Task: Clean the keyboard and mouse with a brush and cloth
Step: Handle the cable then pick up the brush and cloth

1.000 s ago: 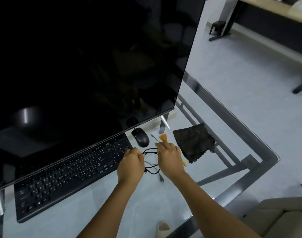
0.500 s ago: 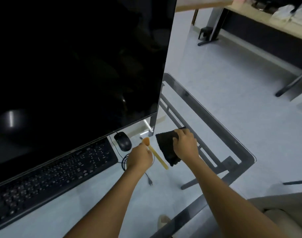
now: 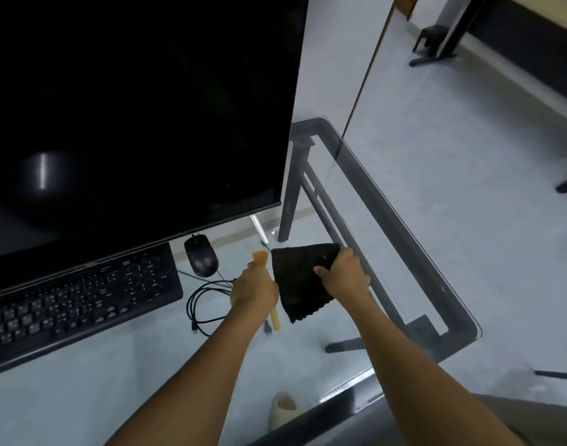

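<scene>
A black keyboard (image 3: 76, 300) lies on the glass desk, partly under the monitor's lower edge. A black mouse (image 3: 201, 259) sits just right of it, with its coiled cable (image 3: 205, 300) in front. My left hand (image 3: 255, 289) is closed around a yellow brush (image 3: 260, 257); its orange bristles point away from me and the handle end pokes out below my wrist. My right hand (image 3: 345, 273) grips the right edge of a dark cloth (image 3: 300, 281) that lies right of the brush.
A large dark monitor (image 3: 131, 123) fills the upper left and overhangs the keyboard. The glass desk's rounded right edge (image 3: 436, 268) and its black metal frame lie just right of the cloth. A light shoe (image 3: 283, 410) shows through the glass below.
My hands left the coiled cable. The left hand took hold of the brush and the right hand reached over and gripped the cloth. The camera view shifted right.
</scene>
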`<state>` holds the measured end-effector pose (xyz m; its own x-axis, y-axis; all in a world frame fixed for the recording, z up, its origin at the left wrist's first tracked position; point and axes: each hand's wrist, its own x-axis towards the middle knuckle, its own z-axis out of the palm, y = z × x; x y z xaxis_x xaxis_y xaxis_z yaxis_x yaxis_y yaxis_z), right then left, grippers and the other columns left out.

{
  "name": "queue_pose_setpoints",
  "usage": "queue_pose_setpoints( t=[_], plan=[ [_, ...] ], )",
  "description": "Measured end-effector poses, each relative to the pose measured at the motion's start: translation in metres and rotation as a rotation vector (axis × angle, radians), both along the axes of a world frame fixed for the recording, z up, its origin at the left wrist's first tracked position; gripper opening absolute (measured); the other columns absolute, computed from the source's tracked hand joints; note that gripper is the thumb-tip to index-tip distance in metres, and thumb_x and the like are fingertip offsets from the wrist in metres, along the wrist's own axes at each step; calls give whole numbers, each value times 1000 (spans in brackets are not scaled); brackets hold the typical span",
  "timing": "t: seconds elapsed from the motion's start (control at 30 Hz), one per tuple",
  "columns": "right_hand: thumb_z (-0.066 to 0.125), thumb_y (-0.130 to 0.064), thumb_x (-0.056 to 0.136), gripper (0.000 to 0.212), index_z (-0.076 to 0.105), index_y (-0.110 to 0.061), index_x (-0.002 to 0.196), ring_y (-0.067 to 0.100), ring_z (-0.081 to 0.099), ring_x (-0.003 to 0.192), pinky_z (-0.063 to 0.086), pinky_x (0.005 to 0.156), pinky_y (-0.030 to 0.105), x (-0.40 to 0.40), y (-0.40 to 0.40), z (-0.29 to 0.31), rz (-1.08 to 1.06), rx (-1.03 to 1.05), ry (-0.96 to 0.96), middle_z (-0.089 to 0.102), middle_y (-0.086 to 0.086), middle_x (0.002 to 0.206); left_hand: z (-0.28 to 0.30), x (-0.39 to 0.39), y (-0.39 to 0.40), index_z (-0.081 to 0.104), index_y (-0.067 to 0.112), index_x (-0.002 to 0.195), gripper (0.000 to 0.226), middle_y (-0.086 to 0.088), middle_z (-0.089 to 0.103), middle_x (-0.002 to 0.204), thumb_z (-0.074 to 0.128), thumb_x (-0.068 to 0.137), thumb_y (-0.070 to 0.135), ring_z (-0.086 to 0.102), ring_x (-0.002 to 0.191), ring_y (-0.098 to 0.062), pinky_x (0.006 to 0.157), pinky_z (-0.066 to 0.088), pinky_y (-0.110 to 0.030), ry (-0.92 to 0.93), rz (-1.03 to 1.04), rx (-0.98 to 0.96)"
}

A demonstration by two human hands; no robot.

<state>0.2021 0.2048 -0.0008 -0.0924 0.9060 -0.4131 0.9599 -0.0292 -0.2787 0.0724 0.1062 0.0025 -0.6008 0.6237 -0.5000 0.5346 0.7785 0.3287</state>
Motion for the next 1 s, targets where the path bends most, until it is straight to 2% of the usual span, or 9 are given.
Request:
queue_pose_setpoints(
  t=[0.13,0.2,0.33,0.5,0.63,0.73,0.8,0.9,1.0],
  plan=[
    [70,-33,84,63,41,-5,132,32,61,104,54,87,43,0,12,6,-101,-183,172,58,14,122,-2,4,2,45,7,117,33,-11,62,107,53,92,26,62,94,-28,66,47,-32,-9,51,22],
    [66,-29,88,50,47,-5,127,26,58,93,52,78,35,1,16,12,-106,-235,274,59,12,117,-1,5,2,48,8,112,28,-9,63,104,51,92,28,62,90,-26,63,46,-31,10,49,30],
    [56,-25,95,38,47,-9,129,28,57,109,51,94,39,4,19,32,42,-238,417,59,10,119,14,11,6,52,13,99,20,-5,62,93,44,92,30,60,81,-22,66,48,-31,27,5,85],
    [49,-20,97,20,55,-10,114,28,60,100,43,77,27,9,33,78,278,-59,346,62,9,102,55,24,23,53,12,96,21,-8,62,91,45,91,31,63,78,-25,61,49,-32,-110,53,248],
    [48,-20,98,10,54,-15,105,24,57,86,39,65,25,3,44,151,314,126,355,56,0,87,115,20,43,55,15,90,14,-6,63,80,48,90,27,65,59,-21,49,55,-29,-249,60,436],
    [47,-20,98,10,53,-16,104,22,54,85,38,70,27,3,53,217,316,268,358,55,0,89,176,17,54,56,12,79,19,-9,65,75,51,89,27,67,60,-24,57,59,-37,-275,-14,562],
    [48,-20,97,8,53,-15,100,22,53,84,36,62,26,4,62,263,327,362,336,53,-2,83,221,17,63,59,9,78,23,-12,67,70,51,88,28,67,58,-26,61,59,-41,-287,-75,623],
    [50,-22,96,7,50,-16,92,24,54,80,34,54,27,1,78,341,336,501,358,56,3,82,300,7,76,61,7,78,24,-11,67,60,51,89,26,64,45,-19,57,59,-34,-286,-125,742],
    [51,-22,96,10,54,-13,98,25,57,83,45,61,33,-10,90,409,363,583,465,62,10,95,365,-11,90,60,6,76,22,-9,63,57,54,90,23,61,40,-15,45,51,-27,-250,-112,861]
  ],
)
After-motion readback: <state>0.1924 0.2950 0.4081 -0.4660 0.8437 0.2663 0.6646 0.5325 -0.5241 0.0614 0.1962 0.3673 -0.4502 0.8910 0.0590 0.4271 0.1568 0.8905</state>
